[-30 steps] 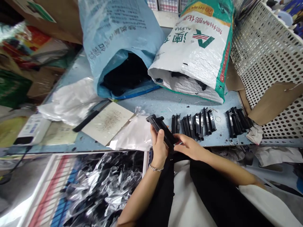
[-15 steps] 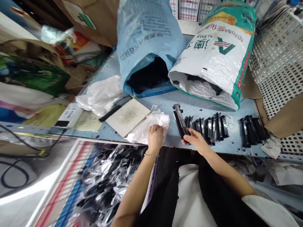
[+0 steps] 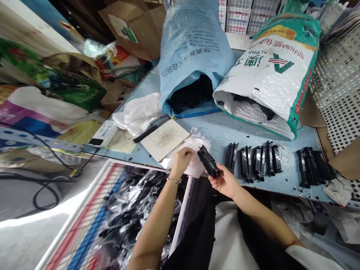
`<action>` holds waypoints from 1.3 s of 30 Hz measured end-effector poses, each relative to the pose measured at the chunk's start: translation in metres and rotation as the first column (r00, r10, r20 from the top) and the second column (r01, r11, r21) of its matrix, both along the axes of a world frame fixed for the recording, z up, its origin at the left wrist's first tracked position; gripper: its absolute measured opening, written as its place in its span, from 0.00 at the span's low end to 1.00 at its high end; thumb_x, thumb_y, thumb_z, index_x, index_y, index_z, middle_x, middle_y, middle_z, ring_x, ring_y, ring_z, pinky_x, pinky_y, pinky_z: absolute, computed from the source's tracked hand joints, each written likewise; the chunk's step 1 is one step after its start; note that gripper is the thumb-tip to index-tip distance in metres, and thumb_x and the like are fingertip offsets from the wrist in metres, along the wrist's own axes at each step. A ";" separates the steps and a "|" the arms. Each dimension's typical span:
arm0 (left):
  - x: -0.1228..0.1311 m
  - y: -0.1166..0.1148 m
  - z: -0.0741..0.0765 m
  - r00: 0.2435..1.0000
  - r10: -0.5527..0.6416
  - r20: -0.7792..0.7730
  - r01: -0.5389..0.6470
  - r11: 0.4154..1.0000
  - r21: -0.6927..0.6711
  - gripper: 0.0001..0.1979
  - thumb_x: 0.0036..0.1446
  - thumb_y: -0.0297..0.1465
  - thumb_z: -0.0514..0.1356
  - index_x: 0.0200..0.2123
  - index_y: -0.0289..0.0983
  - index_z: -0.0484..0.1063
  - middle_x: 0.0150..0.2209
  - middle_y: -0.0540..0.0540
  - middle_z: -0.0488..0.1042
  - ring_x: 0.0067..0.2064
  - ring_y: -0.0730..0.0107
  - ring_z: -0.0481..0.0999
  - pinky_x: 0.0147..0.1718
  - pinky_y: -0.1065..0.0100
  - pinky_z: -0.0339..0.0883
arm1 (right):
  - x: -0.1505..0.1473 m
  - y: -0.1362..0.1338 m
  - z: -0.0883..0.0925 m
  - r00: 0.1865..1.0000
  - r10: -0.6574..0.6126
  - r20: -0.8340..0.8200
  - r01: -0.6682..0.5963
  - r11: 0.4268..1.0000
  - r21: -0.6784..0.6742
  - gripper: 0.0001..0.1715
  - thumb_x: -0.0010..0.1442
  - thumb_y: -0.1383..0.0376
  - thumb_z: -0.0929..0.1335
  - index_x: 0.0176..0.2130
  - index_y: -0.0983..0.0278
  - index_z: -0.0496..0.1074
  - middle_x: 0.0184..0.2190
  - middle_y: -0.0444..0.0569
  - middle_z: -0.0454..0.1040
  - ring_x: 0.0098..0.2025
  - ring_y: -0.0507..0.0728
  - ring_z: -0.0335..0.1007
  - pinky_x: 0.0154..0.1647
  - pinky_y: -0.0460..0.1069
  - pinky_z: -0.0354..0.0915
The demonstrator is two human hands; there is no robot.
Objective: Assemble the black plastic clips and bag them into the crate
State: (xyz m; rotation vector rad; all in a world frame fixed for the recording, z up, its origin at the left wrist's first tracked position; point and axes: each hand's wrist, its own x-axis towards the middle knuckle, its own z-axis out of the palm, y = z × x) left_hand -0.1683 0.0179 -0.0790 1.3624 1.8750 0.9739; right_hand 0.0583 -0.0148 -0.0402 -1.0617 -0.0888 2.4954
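Note:
My right hand (image 3: 223, 182) is wrapped round the lower end of a long black plastic part (image 3: 208, 161), which tilts up and to the left. My left hand (image 3: 182, 162) is closed in a pinch at the edge of a thin clear plastic bag (image 3: 197, 167). The upper end of the part is over this bag, close to my left fingertips; whether it is inside cannot be made out. Right of my hands, several similar black parts (image 3: 246, 163) lie in small groups on the blue table (image 3: 225, 129).
An open blue sack (image 3: 194, 48) and a white-green sack (image 3: 270, 75), both with black contents, lie at the back. A stained card (image 3: 165, 138) and more clear bags (image 3: 140, 112) are to the left. Below stands a crate (image 3: 75, 240) beside bagged black parts (image 3: 135, 210).
My right hand has brought the black part leftward to the plastic bag. My left hand has lifted slightly at the bag's edge. The view has shifted a little to the left.

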 end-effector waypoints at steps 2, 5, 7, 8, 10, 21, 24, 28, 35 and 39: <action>-0.005 -0.006 0.003 0.994 -0.058 -0.098 0.063 0.996 0.057 0.13 0.53 0.29 0.55 0.38 0.37 0.78 0.43 0.40 0.79 0.46 0.59 0.77 0.51 0.57 0.70 | 0.001 0.000 -0.005 0.998 -0.060 -0.015 0.060 0.998 0.016 0.26 0.66 0.49 0.65 0.40 0.72 0.75 0.23 0.49 0.73 0.20 0.48 0.63 0.21 0.42 0.61; -0.008 -0.012 0.005 0.965 -0.134 -0.226 0.163 0.980 0.112 0.21 0.55 0.27 0.54 0.51 0.35 0.75 0.54 0.37 0.75 0.49 0.58 0.77 0.51 0.56 0.72 | 0.002 0.002 -0.011 0.981 -0.002 -0.195 -0.002 1.000 -0.020 0.30 0.66 0.48 0.64 0.44 0.73 0.74 0.24 0.49 0.72 0.21 0.48 0.61 0.19 0.42 0.59; -0.006 -0.016 0.008 0.960 -0.139 -0.244 0.177 0.974 0.143 0.25 0.57 0.25 0.52 0.57 0.34 0.71 0.58 0.35 0.71 0.52 0.58 0.76 0.51 0.56 0.73 | 0.000 0.004 -0.014 0.953 0.053 -0.297 -0.080 0.994 -0.080 0.32 0.66 0.47 0.62 0.46 0.74 0.73 0.24 0.48 0.70 0.20 0.48 0.59 0.17 0.41 0.58; -0.004 -0.020 0.010 0.958 -0.140 -0.250 0.184 0.969 0.165 0.26 0.58 0.25 0.52 0.59 0.34 0.69 0.60 0.34 0.70 0.55 0.57 0.75 0.53 0.55 0.73 | -0.001 0.005 -0.016 0.941 0.065 -0.331 -0.106 0.989 -0.105 0.32 0.66 0.47 0.62 0.46 0.74 0.72 0.23 0.47 0.69 0.20 0.48 0.57 0.16 0.41 0.57; 0.004 -0.030 0.018 0.951 -0.163 -0.262 0.222 0.951 0.216 0.25 0.62 0.25 0.50 0.62 0.36 0.66 0.61 0.35 0.68 0.60 0.56 0.71 0.57 0.53 0.70 | -0.002 0.008 -0.020 0.927 0.081 -0.367 -0.134 0.984 -0.121 0.32 0.67 0.47 0.61 0.46 0.73 0.71 0.23 0.45 0.68 0.20 0.47 0.55 0.16 0.41 0.56; 0.065 -0.101 0.058 0.811 -0.531 -0.246 0.584 0.762 0.278 0.32 0.61 0.22 0.54 0.69 0.42 0.58 0.62 0.36 0.68 0.62 0.56 0.71 0.59 0.52 0.70 | -0.001 -0.016 0.005 0.905 0.090 0.415 -0.400 0.509 0.762 0.23 0.56 0.57 0.73 0.49 0.62 0.72 0.39 0.48 0.75 0.38 0.55 0.70 0.37 0.49 0.70; 0.035 -0.121 0.073 0.872 -0.400 -0.282 0.471 0.843 0.259 0.22 0.62 0.29 0.59 0.59 0.46 0.71 0.51 0.41 0.77 0.51 0.57 0.78 0.53 0.54 0.74 | 0.012 -0.015 0.029 0.847 0.294 0.442 -0.505 0.187 0.843 0.34 0.59 0.60 0.72 0.62 0.61 0.64 0.50 0.51 0.74 0.44 0.56 0.73 0.45 0.51 0.71; -0.056 -0.155 0.071 0.925 -0.143 -0.351 0.181 0.981 0.076 0.18 0.59 0.42 0.61 0.52 0.50 0.76 0.49 0.45 0.79 0.50 0.51 0.78 0.53 0.50 0.73 | 0.044 0.034 0.043 0.724 -0.034 0.689 -0.682 -0.181 0.708 0.23 0.68 0.71 0.60 0.59 0.60 0.69 0.55 0.52 0.73 0.56 0.58 0.69 0.60 0.58 0.64; -0.104 -0.133 0.011 0.845 0.071 -0.530 -0.082 0.997 0.003 0.17 0.59 0.44 0.56 0.40 0.40 0.79 0.49 0.39 0.78 0.51 0.46 0.77 0.53 0.47 0.71 | 0.061 0.122 0.006 0.274 -0.497 0.823 -0.911 -0.407 0.058 0.29 0.56 0.84 0.61 0.49 0.64 0.76 0.59 0.57 0.71 0.57 0.64 0.68 0.55 0.61 0.65; -0.010 -0.070 0.004 0.929 -0.040 -0.369 0.103 0.983 0.154 0.16 0.65 0.38 0.53 0.39 0.38 0.79 0.44 0.39 0.78 0.47 0.56 0.78 0.53 0.55 0.70 | 0.048 0.136 0.003 0.285 -0.471 0.835 -0.875 -0.484 0.026 0.27 0.60 0.81 0.60 0.49 0.62 0.76 0.54 0.52 0.74 0.49 0.60 0.73 0.49 0.55 0.67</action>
